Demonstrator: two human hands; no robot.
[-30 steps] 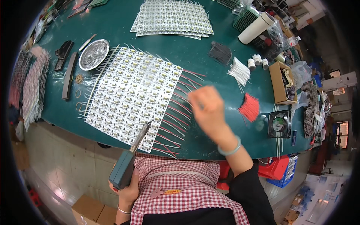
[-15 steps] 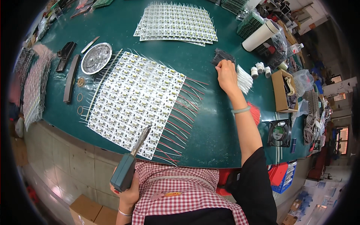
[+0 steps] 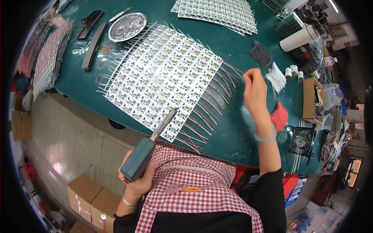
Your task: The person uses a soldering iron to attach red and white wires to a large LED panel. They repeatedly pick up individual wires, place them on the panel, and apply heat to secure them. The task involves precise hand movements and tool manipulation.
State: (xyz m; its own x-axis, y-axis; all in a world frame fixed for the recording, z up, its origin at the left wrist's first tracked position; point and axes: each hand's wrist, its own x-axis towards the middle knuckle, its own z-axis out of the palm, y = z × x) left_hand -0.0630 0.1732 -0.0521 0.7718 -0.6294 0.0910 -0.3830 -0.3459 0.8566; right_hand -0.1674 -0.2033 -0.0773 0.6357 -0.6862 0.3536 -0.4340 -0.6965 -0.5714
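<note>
My left hand is closed round the green body of a soldering gun. Its metal tip lies over the lower right part of a white panel of small circuit boards. Red and white wires stick out along the panel's right edge, with pale wires along its left. My right hand hovers just right of the red wire ends, fingertips pinched together; anything between them is too small to make out. Beyond it are bundles of black wires, white wires and red wires.
A metal dish stands at the panel's far left, near a dark bar and rubber bands. Stacked panels lie at the back. On the right are a white roll, a cardboard box and a small fan.
My right hand has left the black wire bundle and come nearer, toward the panel's wires. The whole view has shifted, while the soldering gun's tip stays over the panel's lower right.
</note>
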